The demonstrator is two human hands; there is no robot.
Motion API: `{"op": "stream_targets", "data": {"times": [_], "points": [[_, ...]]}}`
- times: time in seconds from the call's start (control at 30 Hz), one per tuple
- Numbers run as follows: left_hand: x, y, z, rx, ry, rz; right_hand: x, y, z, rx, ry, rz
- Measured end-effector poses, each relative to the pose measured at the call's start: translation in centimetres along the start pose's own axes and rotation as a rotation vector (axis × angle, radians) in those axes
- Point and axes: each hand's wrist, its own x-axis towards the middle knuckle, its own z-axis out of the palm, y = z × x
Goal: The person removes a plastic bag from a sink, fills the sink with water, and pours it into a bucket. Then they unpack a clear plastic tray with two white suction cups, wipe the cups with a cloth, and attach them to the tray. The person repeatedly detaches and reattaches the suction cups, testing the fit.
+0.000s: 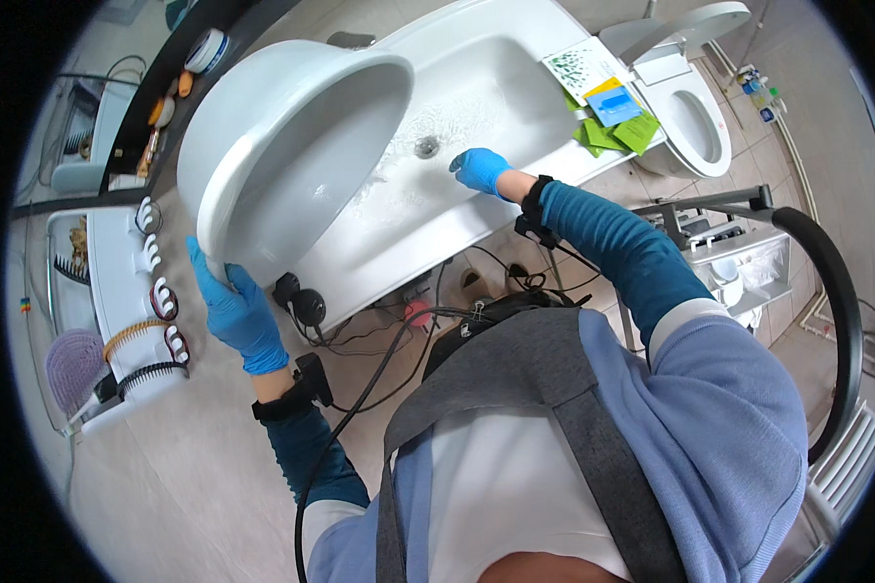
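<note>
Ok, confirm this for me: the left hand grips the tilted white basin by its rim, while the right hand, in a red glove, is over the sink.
Not quite: the right hand over the sink wears a blue glove, not a red one, as the head view shows. The left hand does grip the tilted white basin by its rim.

One head-worn fisheye, looking steeply down.
I watch through the left lens of the pair, above the wearer's chest [501, 476], facing down and forward. The left hand [238, 316], right hand [481, 173] and white tub [253, 107] sit near; the toilet [695, 126] is farther off, to the right. Straight edges bow toward my dark round rim.
</note>
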Motion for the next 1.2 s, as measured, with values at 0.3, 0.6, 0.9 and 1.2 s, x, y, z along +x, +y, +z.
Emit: {"op": "stream_targets", "data": {"times": [0.3, 0.6, 0.9, 1.2], "points": [[1.5, 1.7, 1.4, -0.159, -0.068, -0.201, -4.0, 6.4, -0.1, -0.211, 0.240, -0.160], [3.3, 2.7, 4.4, -0.251, -0.152, -0.368, -8.5, 4.8, -2.7, -0.089, 0.218, -0.021], [3.9, 3.3, 6.2, -1.026, -0.398, -0.659, -12.1, 2.7, -2.5, -0.037, 0.265, 0.145], [1.8, 7.4, 9.3, -1.548, -0.942, -0.736, -21.5, 2.6, -2.3, 0.192, 0.503, 0.248]]}}
